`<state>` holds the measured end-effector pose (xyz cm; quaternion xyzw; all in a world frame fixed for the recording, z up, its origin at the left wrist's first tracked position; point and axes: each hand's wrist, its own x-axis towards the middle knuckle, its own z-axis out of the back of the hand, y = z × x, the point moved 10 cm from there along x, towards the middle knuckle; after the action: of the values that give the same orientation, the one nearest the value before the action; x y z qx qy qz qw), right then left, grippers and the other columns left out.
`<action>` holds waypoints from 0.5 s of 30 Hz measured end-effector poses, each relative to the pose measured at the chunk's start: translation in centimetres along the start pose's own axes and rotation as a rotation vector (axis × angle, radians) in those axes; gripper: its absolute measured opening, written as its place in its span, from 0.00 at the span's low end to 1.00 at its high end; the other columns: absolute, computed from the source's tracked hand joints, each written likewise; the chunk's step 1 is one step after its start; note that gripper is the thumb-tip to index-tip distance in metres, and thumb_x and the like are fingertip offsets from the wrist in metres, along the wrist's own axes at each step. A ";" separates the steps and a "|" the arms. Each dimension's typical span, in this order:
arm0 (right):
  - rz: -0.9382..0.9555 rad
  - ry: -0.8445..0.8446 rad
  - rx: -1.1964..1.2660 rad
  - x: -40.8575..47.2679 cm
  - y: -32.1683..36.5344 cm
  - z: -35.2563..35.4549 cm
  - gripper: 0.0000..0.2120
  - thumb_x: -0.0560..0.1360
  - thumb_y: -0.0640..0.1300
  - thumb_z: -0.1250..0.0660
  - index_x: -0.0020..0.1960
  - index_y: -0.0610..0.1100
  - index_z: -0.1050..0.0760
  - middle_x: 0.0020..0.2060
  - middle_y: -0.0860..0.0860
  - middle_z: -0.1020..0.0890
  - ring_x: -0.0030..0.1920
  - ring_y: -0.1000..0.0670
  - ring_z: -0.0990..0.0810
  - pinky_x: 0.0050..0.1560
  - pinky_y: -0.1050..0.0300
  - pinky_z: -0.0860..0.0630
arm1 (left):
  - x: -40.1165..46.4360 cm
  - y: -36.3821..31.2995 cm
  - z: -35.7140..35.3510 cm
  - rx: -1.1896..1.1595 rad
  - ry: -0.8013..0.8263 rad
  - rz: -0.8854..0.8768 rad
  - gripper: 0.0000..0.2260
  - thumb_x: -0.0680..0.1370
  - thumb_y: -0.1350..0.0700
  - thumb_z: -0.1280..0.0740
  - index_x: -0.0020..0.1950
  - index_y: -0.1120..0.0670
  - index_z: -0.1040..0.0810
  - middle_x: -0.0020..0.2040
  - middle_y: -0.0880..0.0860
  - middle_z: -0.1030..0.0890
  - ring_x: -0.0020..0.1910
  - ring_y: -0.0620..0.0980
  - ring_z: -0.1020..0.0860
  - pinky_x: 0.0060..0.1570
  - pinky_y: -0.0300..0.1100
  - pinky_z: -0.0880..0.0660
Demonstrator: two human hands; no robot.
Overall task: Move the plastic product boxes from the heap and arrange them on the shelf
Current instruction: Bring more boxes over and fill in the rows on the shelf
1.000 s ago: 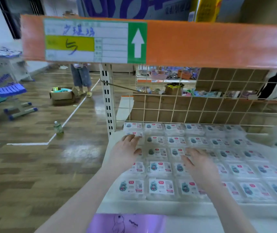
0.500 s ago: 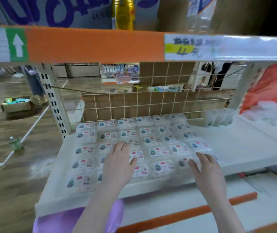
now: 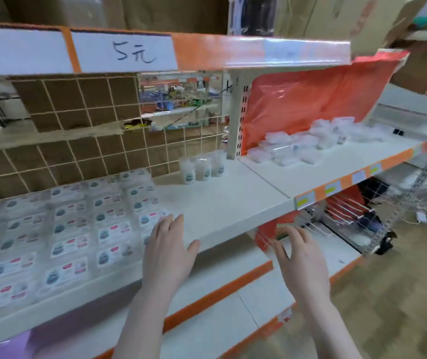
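Note:
Flat clear plastic product boxes (image 3: 72,224) with printed labels lie in neat rows on the left part of the white shelf (image 3: 222,203). A loose heap of clear boxes (image 3: 300,143) sits farther right on the shelf, in front of an orange sheet. My left hand (image 3: 168,252) hovers flat with straight fingers at the right edge of the rows, near the shelf's front edge; whether it touches a box I cannot tell. My right hand (image 3: 298,257) is below and in front of the shelf edge, fingers spread and relaxed, holding nothing.
Three small clear cups (image 3: 202,167) stand at the back of the shelf by the upright post (image 3: 235,117). An upper shelf edge (image 3: 207,50) with a "5元" label hangs overhead. Wire hooks (image 3: 342,211) jut out under the shelf on the right. A lower shelf (image 3: 207,320) runs below.
The view has swung right, bringing the heap into sight. My left hand has slid to the right edge of the rows, and my right hand has left the boxes and dropped below the shelf edge.

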<state>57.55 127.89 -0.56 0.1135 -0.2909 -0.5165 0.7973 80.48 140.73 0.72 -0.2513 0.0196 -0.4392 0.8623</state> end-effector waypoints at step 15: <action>-0.095 -0.023 -0.076 16.3 -14.9 0.7 0.21 0.78 0.49 0.38 0.67 0.40 0.31 0.60 0.43 0.26 0.62 0.43 0.30 0.60 0.53 0.35 | 13.5 -18.6 -11.4 -0.050 0.040 -0.203 0.29 0.78 0.46 0.37 0.76 0.52 0.42 0.76 0.50 0.41 0.75 0.49 0.45 0.71 0.43 0.46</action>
<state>50.70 106.95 -1.50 0.0909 -0.2743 -0.5656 0.7724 71.95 116.56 1.70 -0.2645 0.0224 -0.5285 0.8064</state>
